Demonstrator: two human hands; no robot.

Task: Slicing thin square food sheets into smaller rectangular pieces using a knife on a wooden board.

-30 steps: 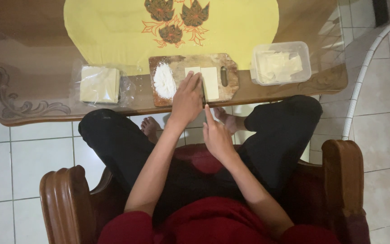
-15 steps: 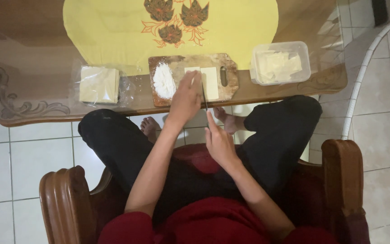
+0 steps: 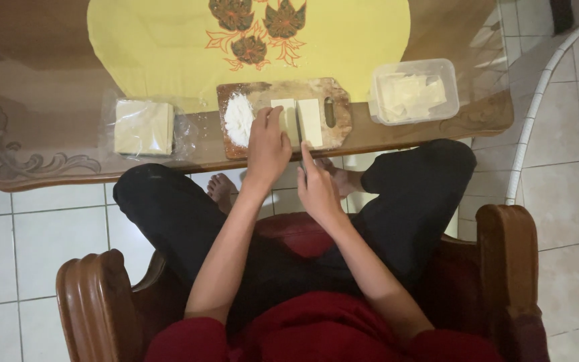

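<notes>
1. The left hand point(image 3: 267, 144) lies flat on the cutting board point(image 3: 333, 94), fingers together and pressing the left half of a pale sheet point(image 3: 283, 107); the grip is a flat press, not a pinch.
2. The right hand point(image 3: 316, 188) sits at the table's point(image 3: 35, 80) near edge, just beside the left hand, index finger stretched forward along a thin blade point(image 3: 299, 131) that runs between the two halves of the sheet. Its other fingers are curled in; whether they close on a handle I cannot tell.
3. The right half of the sheet, a pale strip point(image 3: 310, 122), lies just right of the blade, clear of both hands.
4. A flour heap point(image 3: 238, 119) lies on the board's left end, just beside the left hand.
5. The board sits at the middle of the table's near edge.
6. A bagged stack of pale squares point(image 3: 143, 127) lies toward the near left corner, well apart from the hands.
7. A clear tub point(image 3: 415, 91) of pale pieces stands toward the near right corner.
8. A yellow cloth point(image 3: 169, 40) with a flower print covers the far middle.
</notes>
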